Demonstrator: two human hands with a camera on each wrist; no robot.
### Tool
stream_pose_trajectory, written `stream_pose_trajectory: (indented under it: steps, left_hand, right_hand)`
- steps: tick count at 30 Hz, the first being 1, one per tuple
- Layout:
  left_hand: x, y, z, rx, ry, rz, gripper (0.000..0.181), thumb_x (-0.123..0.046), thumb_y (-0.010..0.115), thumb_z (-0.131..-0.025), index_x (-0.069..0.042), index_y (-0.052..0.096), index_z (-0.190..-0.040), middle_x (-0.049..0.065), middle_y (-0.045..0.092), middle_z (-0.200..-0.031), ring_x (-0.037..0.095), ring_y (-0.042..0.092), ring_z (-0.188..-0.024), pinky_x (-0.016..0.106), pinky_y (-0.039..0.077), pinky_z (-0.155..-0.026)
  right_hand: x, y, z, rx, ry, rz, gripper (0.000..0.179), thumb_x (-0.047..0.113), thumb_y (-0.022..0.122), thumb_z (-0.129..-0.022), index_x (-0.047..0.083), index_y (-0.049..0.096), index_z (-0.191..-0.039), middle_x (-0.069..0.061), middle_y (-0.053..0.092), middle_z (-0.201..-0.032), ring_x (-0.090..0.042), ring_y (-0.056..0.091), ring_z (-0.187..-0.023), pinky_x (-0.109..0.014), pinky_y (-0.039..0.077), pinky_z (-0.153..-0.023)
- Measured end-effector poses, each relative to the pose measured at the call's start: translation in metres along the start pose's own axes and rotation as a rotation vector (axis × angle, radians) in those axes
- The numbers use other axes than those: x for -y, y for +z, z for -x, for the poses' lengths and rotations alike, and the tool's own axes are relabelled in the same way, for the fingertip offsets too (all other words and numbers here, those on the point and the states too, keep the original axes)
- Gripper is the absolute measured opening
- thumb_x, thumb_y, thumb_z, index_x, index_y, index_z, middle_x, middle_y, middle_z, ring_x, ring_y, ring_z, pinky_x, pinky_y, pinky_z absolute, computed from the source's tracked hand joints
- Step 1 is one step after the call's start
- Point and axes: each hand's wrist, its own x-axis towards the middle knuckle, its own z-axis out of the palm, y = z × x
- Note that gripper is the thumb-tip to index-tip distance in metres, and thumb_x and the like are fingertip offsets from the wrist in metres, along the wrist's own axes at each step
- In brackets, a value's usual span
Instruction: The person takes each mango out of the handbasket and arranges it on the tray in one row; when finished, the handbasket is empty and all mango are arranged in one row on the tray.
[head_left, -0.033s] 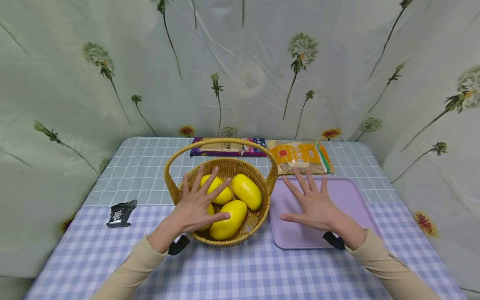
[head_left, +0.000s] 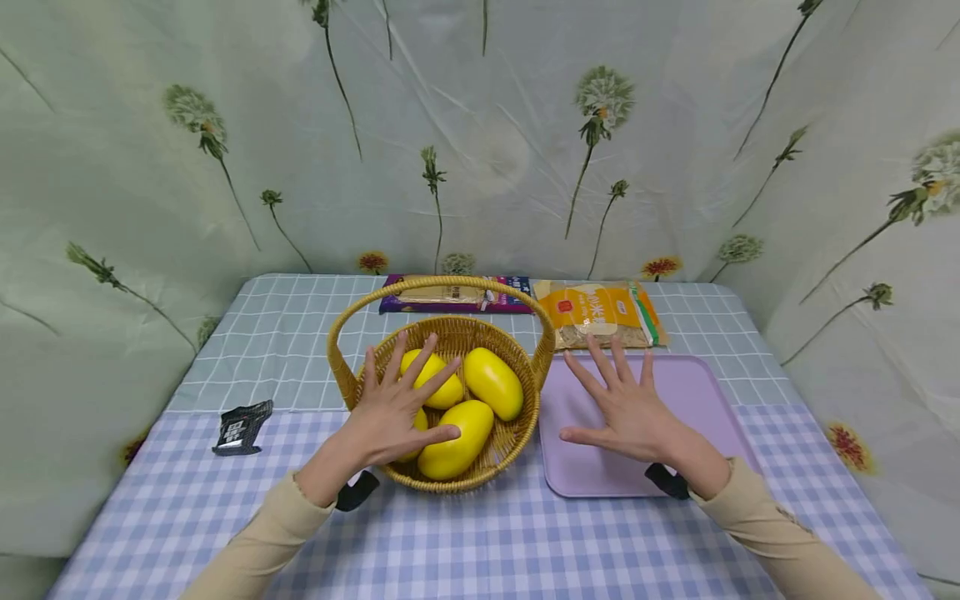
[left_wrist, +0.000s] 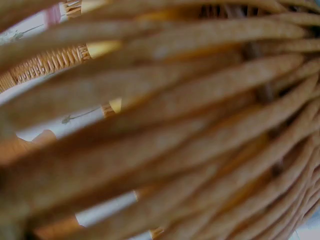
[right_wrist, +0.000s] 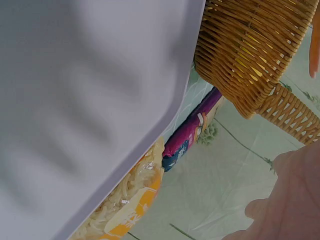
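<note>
My left hand point(head_left: 392, 417), fingers spread wide, hovers over the left side of a woven wicker basket point(head_left: 517, 446) with a tall arched handle. Several smooth yellow mangoes point(head_left: 493, 383) lie inside, some partly covered by that hand. The basket's weave point(left_wrist: 165, 100) fills the left wrist view, close and blurred. Over a flat lilac tray point(head_left: 690, 383) my right hand point(head_left: 633, 421) is held palm down with its fingers splayed, holding nothing. In the right wrist view, finger shadows fall on the tray's surface point(right_wrist: 100, 60).
Behind the basket lies a purple noodle packet point(head_left: 450, 295). An orange and clear bag of noodles point(head_left: 600, 312) sits behind the tray. To the left, a small black wrapped packet point(head_left: 242, 428) rests on the checked tablecloth point(head_left: 480, 542). A dandelion-print curtain point(head_left: 495, 133) encloses the table's back and sides.
</note>
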Motion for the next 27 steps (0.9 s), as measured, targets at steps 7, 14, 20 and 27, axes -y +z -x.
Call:
stream_pose_trajectory:
  steps: [7,14,20,27]
  left_hand:
    - [0.0002,0.0013,-0.0001,0.014,0.002,-0.003,0.083,-0.078,0.037,-0.083,-0.036,0.014,-0.151,0.002,-0.006,-0.158,0.033,-0.022,-0.138,0.068,-0.017,-0.101]
    - [-0.0024,0.0001,-0.0011,-0.001,0.021,0.009,0.084,-0.078,0.037,-0.082,-0.036,0.016,-0.151,0.002,-0.005,-0.158,0.034,-0.02,-0.139,0.068,-0.015,-0.102]
    - [-0.0042,0.0007,0.0008,-0.027,0.039,-0.022,0.085,-0.079,0.036,-0.081,-0.035,0.017,-0.151,0.001,-0.005,-0.158,0.033,-0.016,-0.14,0.067,-0.011,-0.104]
    - [-0.0049,0.0021,0.0058,-0.12,0.083,-0.032,0.084,-0.077,0.038,-0.083,-0.031,0.024,-0.151,0.003,0.001,-0.158,0.033,0.0,-0.142,0.06,0.002,-0.111]
  right_hand:
    - [0.0015,0.0028,0.0007,0.005,0.003,-0.019,0.1,0.076,0.05,-0.078,0.022,0.012,-0.153,-0.009,-0.017,-0.156,-0.037,-0.023,-0.136,-0.065,-0.023,-0.097]
    - [0.0014,0.0019,0.0038,-0.022,-0.006,-0.023,0.1,0.074,0.051,-0.078,0.021,0.011,-0.153,-0.01,-0.016,-0.156,-0.038,-0.022,-0.137,-0.068,-0.02,-0.097]
    - [0.0015,0.0034,0.0042,-0.036,-0.014,-0.021,0.1,0.075,0.051,-0.078,0.021,0.012,-0.153,-0.01,-0.015,-0.156,-0.036,-0.022,-0.137,-0.071,-0.016,-0.097]
    - [0.0004,0.0044,0.0045,-0.109,-0.075,0.001,0.097,0.074,0.051,-0.079,0.019,0.02,-0.152,-0.009,-0.006,-0.157,-0.036,-0.01,-0.14,-0.07,0.004,-0.105]
